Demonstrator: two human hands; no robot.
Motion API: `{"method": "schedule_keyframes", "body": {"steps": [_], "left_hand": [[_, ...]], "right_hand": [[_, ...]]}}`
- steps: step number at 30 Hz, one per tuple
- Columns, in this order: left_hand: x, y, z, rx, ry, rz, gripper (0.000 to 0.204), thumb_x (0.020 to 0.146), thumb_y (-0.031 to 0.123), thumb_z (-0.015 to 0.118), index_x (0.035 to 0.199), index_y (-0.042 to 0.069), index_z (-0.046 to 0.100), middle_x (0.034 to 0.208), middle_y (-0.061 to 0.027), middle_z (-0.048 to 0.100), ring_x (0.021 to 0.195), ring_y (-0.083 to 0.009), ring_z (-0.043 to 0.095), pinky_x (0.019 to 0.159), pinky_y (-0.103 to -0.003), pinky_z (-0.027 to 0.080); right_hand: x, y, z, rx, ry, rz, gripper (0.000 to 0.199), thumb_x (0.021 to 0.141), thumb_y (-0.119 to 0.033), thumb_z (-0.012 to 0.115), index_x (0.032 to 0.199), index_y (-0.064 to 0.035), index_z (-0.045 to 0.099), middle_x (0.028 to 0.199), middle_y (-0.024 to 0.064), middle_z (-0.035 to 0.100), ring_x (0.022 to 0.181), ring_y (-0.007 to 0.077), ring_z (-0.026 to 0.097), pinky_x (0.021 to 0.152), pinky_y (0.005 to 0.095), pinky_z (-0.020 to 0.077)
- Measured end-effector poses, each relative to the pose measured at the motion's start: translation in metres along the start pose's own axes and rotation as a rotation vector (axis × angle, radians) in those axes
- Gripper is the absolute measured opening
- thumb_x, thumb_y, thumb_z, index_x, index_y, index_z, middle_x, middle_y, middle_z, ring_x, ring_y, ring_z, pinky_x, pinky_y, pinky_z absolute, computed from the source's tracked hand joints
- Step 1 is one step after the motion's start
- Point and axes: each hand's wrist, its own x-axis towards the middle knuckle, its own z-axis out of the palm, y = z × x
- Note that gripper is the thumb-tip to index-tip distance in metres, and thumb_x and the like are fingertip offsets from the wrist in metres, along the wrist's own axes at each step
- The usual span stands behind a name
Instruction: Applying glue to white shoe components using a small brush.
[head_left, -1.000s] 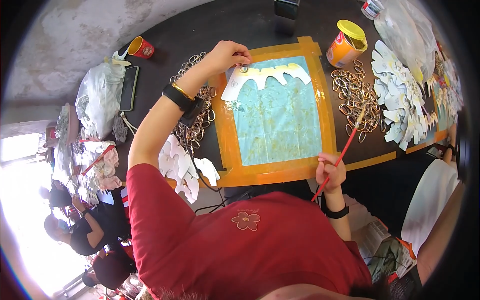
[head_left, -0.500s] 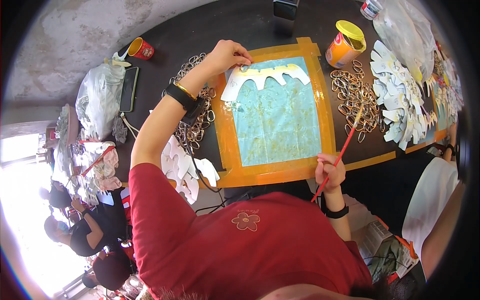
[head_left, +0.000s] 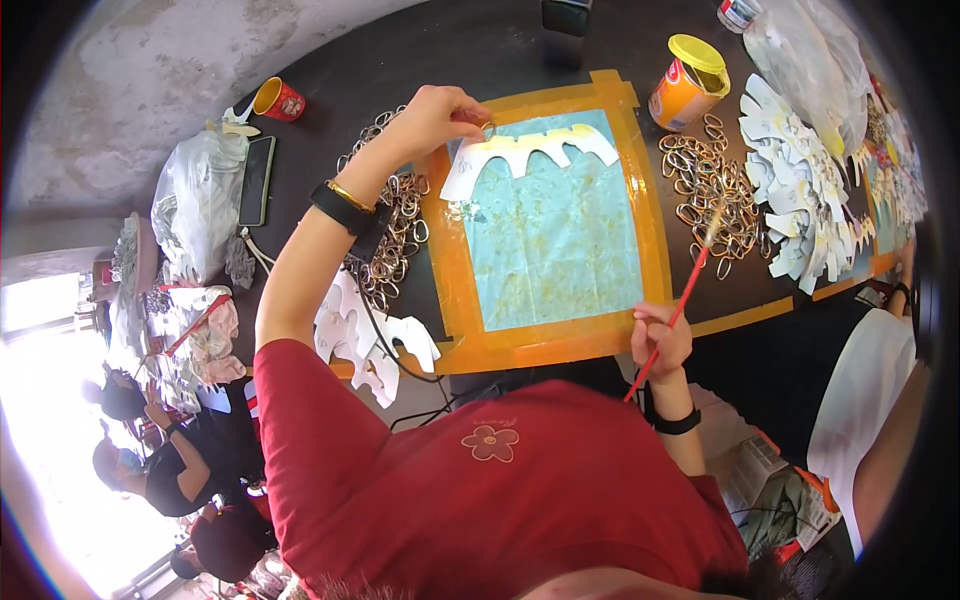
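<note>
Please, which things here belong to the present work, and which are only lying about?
Apparently in work: red brush in right hand; white scalloped piece; metal ring at left hand; blue sheet.

Apparently lying about: phone; red cup; left plastic bag.

There is one brush (head_left: 691, 282), one red cup (head_left: 288, 104), one orange tub (head_left: 680, 98), one turquoise sheet (head_left: 560, 250) bearing one white cut-out (head_left: 522, 150), and two flanking heaps of metal rings (head_left: 705, 178) — too tangled to count.

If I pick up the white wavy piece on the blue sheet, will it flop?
The white wavy piece may bend a bit, since it looks thin with narrow prongs. It's probably light, too. The yellow smear along its top might feel sticky or slippery, if it's wet.
</note>
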Motion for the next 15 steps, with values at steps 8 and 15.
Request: {"method": "schedule_keyframes", "body": {"steps": [8,15], "left_hand": [[-0.044,0.034,-0.008,0.282,-0.022,-0.043,0.02,0.084,0.015,0.067,0.097,0.0,0.07,0.096,-0.015,0.069,0.09,-0.0275,0.066,0.08,-0.036,0.052],[-0.127,0.076,0.051,0.359,0.06,-0.035,0.044,0.085,0.025,0.07,0.115,-0.005,0.059,0.126,-0.0215,0.058,0.121,-0.0365,0.053,0.102,-0.04,0.045]], "right_hand": [[0.147,-0.033,0.001,0.133,-0.133,-0.127,0.018,0.081,-0.002,0.069,0.089,-0.0052,0.053,0.101,0.0139,0.068,0.083,0.0301,0.065,0.069,0.0372,0.0508],[0.238,0.031,0.091,0.222,-0.45,0.0,0.023,0.082,0.003,0.066,0.083,-0.0037,0.043,0.075,0.0101,0.052,0.073,0.0305,0.056,0.065,0.0387,0.0445]]}}
